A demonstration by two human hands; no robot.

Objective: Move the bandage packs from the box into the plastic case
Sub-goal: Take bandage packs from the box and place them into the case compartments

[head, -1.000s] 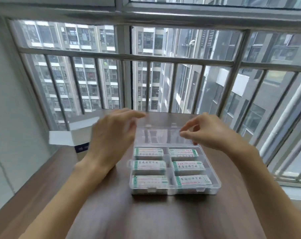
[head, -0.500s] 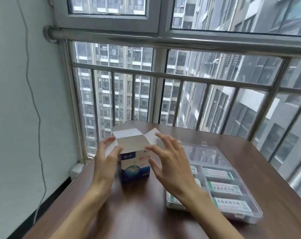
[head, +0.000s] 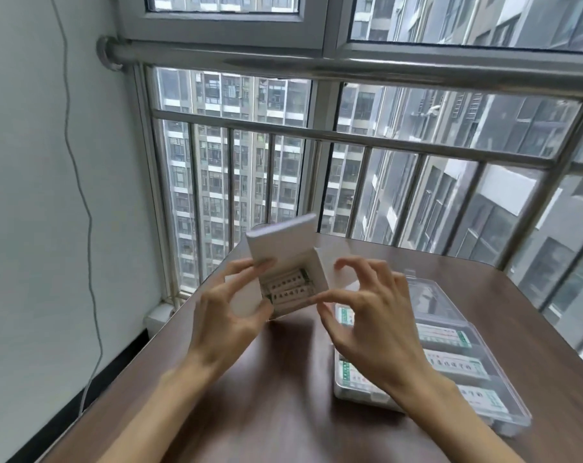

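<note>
From my head camera, looking down: my left hand [head: 228, 320] holds the white cardboard box [head: 285, 262] tipped back so its open mouth faces me, thumb curled against the near lower corner and fingertips pressed on the top flap and left side. The box's near bottom edge seems to rest on or hang just above the brown wooden table [head: 273, 389]; I cannot tell which. Its lid flap stands up at the top and a side flap juts out to the right. Inside the opening I see bandage packs [head: 288, 289] stacked flat, their ends with green trim and dark print showing.

My right hand [head: 377, 324] hovers just beside the box's mouth, fingers spread and loosely bent, the index fingertip reaching toward the opening's lower right edge. It grips nothing; whether the fingertip touches the cardboard I cannot tell.

To the right lies the clear plastic case [head: 504, 419], partly behind my right wrist. White packs with green edges [head: 450, 360] lie in its compartments; I cannot tell whether its transparent lid is down over them.

Beyond the table stands a steel railing [head: 350, 135] before the window, with tower blocks outside. A thin cable [head: 83, 202] runs down the pale wall on my left.
</note>
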